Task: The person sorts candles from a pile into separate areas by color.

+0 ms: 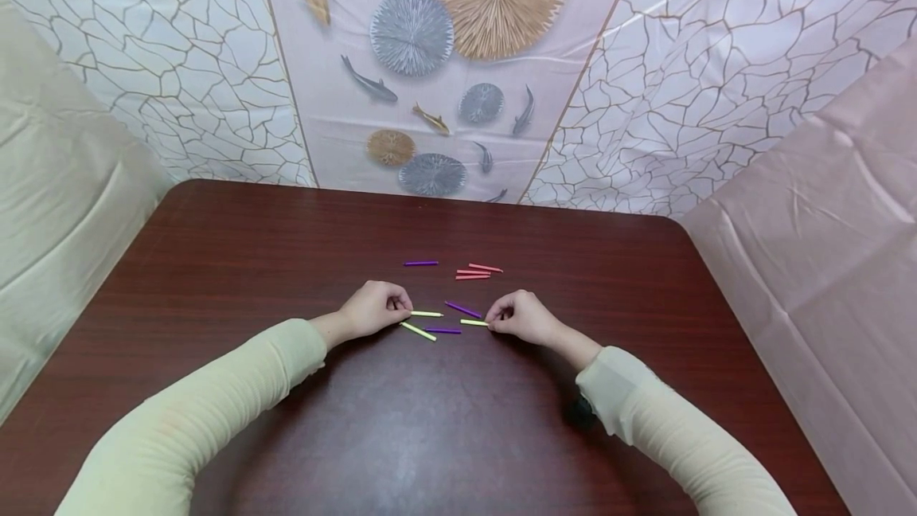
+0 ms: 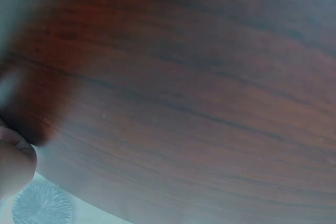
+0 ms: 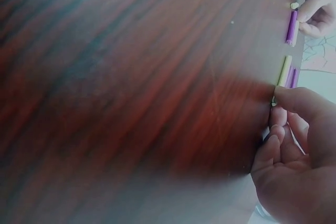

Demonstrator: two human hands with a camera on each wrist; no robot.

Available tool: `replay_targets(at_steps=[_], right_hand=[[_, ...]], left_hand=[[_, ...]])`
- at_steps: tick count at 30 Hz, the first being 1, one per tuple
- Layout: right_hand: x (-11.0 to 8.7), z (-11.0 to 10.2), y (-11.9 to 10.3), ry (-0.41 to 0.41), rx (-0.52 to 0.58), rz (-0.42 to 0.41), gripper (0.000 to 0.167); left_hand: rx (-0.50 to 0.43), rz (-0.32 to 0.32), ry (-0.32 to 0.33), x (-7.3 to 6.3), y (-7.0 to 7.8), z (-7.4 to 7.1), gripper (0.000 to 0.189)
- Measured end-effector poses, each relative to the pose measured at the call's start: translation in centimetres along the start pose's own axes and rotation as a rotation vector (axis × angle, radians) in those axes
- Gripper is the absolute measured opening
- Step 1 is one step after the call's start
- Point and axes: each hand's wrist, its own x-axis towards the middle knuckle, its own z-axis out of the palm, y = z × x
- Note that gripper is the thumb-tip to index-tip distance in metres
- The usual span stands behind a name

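Note:
My left hand (image 1: 374,309) pinches the left end of a thin yellow stick (image 1: 428,314) between thumb and fingertips. Just under it a second yellow stick (image 1: 419,331) lies slanted, with a purple stick (image 1: 444,330) beside it. With my right hand (image 1: 525,318) I pinch the right end of another yellow stick (image 1: 473,322). Close above that one is a slanted purple stick (image 1: 463,310). In the right wrist view the thumb and index finger meet on the yellow stick (image 3: 285,71). Only a fingertip (image 2: 18,163) of the left hand shows in the left wrist view.
Farther back on the dark wooden table (image 1: 401,420) are three red sticks (image 1: 473,277) and one purple stick (image 1: 421,263). Patterned cloth (image 1: 430,134) hangs behind the table, and plain cloth (image 1: 809,245) stands along both sides.

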Motion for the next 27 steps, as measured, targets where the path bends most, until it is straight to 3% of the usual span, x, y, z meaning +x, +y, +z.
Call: replay_targets(at_steps=[14,22,27], right_hand=[[0.45,-0.24,-0.33,-0.024,-0.073,-0.015,0.004],[0.42,-0.22,-0.17,0.014,-0.088,-0.157,0.007],[0.2,-0.03,-0.65,0.018,-0.12,-0.082,0.006]], left_hand=[[0.036,0.004,0.01,-0.32,0.35,-0.22,0.003],[0.054,-0.008,0.011,-0.45,0.32,-0.2,0.004],[0.059,-0.01,0.014,-0.59,0.16,-0.12,0.004]])
